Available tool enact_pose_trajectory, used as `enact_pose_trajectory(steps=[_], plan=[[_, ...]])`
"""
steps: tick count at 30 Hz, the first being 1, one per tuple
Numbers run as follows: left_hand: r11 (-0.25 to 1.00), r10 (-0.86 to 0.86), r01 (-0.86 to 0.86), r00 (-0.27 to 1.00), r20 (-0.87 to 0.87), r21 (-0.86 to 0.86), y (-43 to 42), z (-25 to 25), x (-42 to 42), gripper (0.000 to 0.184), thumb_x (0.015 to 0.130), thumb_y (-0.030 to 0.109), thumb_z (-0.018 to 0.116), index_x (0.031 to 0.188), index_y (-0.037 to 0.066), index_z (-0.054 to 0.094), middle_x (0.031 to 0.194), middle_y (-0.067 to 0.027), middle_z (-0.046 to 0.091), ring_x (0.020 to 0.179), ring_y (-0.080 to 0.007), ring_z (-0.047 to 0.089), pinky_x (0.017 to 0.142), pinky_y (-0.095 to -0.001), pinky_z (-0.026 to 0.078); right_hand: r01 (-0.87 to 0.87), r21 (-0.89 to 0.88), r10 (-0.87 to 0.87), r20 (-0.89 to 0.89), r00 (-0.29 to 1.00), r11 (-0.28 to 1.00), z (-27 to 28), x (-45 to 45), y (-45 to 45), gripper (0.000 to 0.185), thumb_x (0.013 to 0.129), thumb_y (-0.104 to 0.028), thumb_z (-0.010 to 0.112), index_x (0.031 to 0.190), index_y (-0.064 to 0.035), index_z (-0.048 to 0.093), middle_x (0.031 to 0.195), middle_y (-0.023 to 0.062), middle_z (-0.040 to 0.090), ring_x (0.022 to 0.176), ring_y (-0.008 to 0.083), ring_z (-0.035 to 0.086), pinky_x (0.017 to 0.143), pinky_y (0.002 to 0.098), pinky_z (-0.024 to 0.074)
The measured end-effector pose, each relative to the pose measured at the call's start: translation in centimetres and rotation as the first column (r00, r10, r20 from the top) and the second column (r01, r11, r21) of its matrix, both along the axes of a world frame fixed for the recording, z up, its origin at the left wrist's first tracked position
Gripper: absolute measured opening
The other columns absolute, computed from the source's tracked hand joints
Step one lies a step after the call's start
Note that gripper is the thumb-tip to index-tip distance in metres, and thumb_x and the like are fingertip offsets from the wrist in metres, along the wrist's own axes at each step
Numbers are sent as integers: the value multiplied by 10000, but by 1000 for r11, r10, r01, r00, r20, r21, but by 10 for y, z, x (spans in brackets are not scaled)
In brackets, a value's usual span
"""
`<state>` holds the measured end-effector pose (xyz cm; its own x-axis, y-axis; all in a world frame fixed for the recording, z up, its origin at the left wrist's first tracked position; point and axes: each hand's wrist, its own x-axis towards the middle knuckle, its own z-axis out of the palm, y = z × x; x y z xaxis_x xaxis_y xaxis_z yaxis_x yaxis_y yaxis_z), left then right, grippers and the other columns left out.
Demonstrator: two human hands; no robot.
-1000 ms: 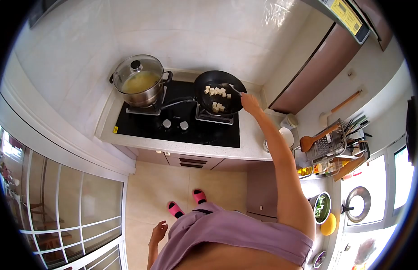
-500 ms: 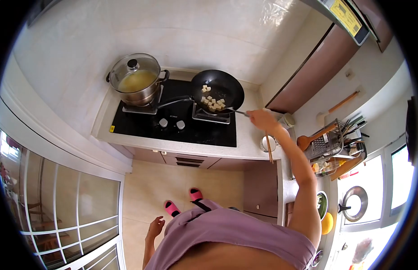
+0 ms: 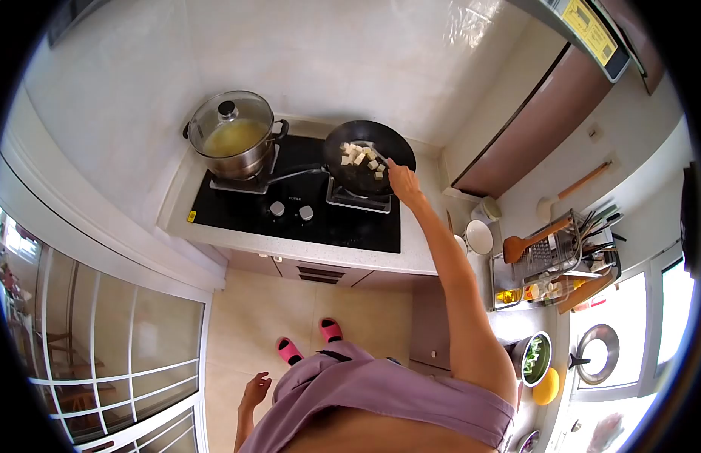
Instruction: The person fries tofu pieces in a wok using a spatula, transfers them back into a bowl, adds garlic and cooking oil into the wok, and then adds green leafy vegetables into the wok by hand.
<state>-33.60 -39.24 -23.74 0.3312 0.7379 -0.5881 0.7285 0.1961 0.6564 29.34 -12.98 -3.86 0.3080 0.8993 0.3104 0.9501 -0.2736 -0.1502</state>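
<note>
My right hand (image 3: 402, 181) is closed round the handle of a metal spatula (image 3: 379, 155), whose blade is among pale cubes (image 3: 356, 155) in a black wok (image 3: 396, 143). The wok sits on the right burner of the black stove (image 3: 237, 214). At lower left my left hand (image 3: 257, 389) hangs beside my body with its fingers apart and nothing in it. A steel pot (image 3: 248, 162) with a glass lid stands on the left burner, yellowish liquid showing through the lid.
White bowls (image 3: 479, 237) and a lidded jar (image 3: 486, 210) stand right of the stove. Further right are a dish rack (image 3: 551, 253) with utensils, a bowl of chopped greens (image 3: 535, 358) and a yellow round object (image 3: 546, 386). A range hood (image 3: 592, 34) juts in above.
My right hand has moved back left to the wok with the spatula. The cubes have shifted towards the back of the wok. My left hand has barely moved.
</note>
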Motion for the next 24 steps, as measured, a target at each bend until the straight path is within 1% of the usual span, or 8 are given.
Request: enact_pose_trajectory(steps=[5,7,10,13,17,21,23,24], plan=[[1000,20,-19,998,58,-16,-3,11,20,346,864,273,561,1146,73,543,879,-163,658,826,-299,641,712,-379,506,-95,-180,105,45,993,979,37,1,-44,302,877,-147,485,1169,-73,512,746,198,615,715,384,605,640,483,482],[998,17,-14,997,70,-56,-1,9,25,352,864,273,562,1152,73,541,885,-163,658,832,-298,640,716,-378,505,-179,-186,213,182,960,966,61,5,-73,277,856,-117,471,1121,-59,529,746,174,631,691,348,630,595,454,511],[998,-3,7,998,62,-62,4,10,30,357,864,271,561,1162,75,538,894,-163,657,845,-297,637,725,-379,503,-91,-315,167,221,961,945,102,3,-101,300,848,-120,490,1141,-70,533,733,149,633,670,338,627,586,448,507],[998,-12,14,999,43,-53,12,10,32,349,866,268,558,1158,77,539,902,-163,655,856,-298,634,732,-382,499,-22,-422,169,315,934,906,87,18,-105,322,840,-122,509,1158,-75,535,705,128,627,644,319,625,574,433,507],[1000,-18,19,998,56,-6,19,-1,23,338,869,266,555,1144,71,536,896,-162,656,835,-297,637,723,-384,500,-50,-322,167,347,923,945,32,21,-83,340,845,-123,508,1182,-81,520,691,122,623,645,311,628,564,418,510],[999,29,-32,998,61,38,10,0,11,334,866,270,559,1130,66,545,889,-164,658,837,-298,639,719,-381,502,11,-156,33,279,960,988,23,17,-54,330,874,-145,485,1198,-84,495,712,149,627,660,331,627,571,418,513],[1000,9,-9,1000,11,19,1,-2,6,334,865,274,563,1126,66,549,898,-166,658,847,-297,639,722,-375,504,44,-93,-42,28,999,995,31,18,-41,337,878,-168,474,1202,-80,488,762,212,611,718,389,598,628,473,488],[1000,18,-18,1000,-3,-19,-3,1,7,335,867,280,560,1127,68,549,903,-166,658,853,-294,639,726,-375,506,46,-98,-43,26,999,994,31,18,-34,337,878,-168,475,1202,-80,488,762,212,611,718,389,598,628,473,488]])
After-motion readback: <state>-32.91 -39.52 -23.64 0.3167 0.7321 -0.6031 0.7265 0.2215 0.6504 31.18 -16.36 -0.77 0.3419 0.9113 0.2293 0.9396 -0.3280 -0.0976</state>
